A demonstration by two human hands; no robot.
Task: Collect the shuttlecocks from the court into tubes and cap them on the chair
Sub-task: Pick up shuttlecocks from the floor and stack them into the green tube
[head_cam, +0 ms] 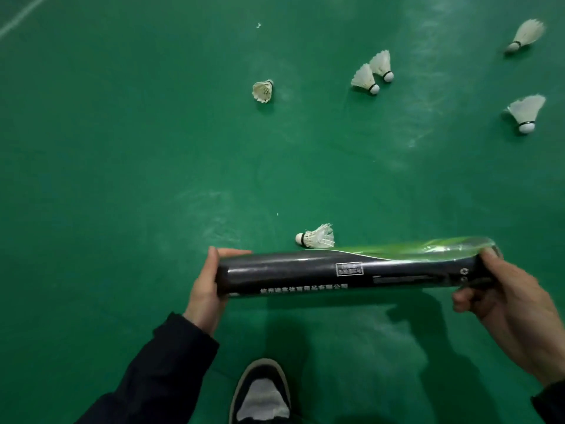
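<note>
Both hands, left [205, 296] and right [504, 304], are gripping the ends of the tube [351, 270] held level at lower centre, six shuttlecocks [316, 237] lying on the floor [122, 148] above it; risk: tipping could spill any contents.

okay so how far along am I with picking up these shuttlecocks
Nothing looks finished yet. Your left hand and right hand grip the tube held level. Six shuttlecocks still lie on the floor, the nearest just beyond the tube. No chair is visible.
</note>
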